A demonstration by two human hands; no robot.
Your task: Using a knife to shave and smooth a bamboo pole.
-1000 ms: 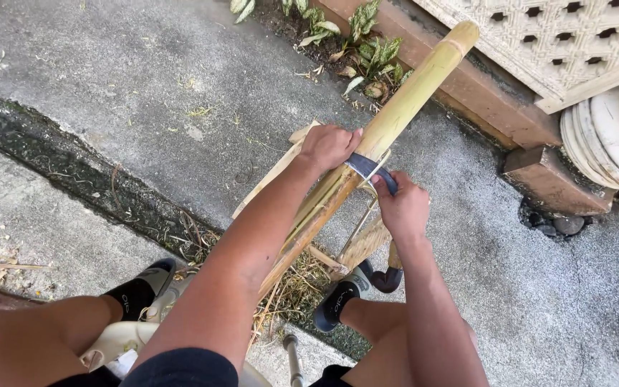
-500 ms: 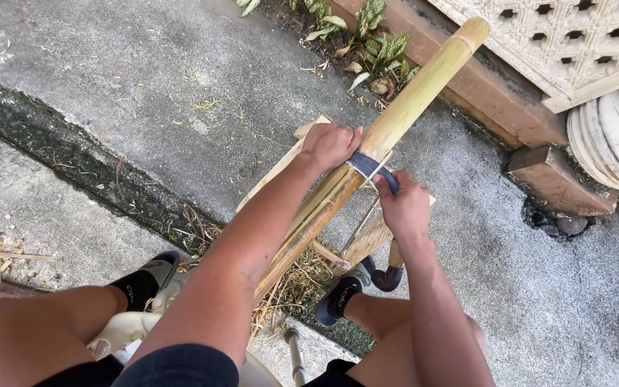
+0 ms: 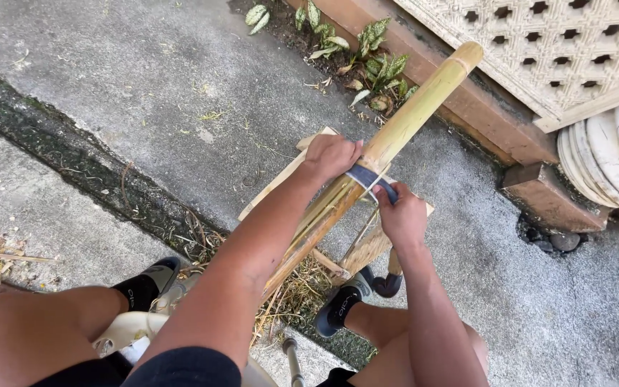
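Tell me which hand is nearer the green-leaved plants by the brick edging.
Left. The left hand sits on the bamboo pole just below the plants; the right hand grips the blade lower, farther off.

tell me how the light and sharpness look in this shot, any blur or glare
Head view: soft, even daylight, no hard shadows or glare; the bamboo pole, left hand and right hand are sharp; the near forearms and thighs at the bottom edge look stretched by the wide lens; the pale lattice wall is bright, not blown out.

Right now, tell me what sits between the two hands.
Head view: between left hand and right hand lies the bamboo pole, crossed by a dark blade.
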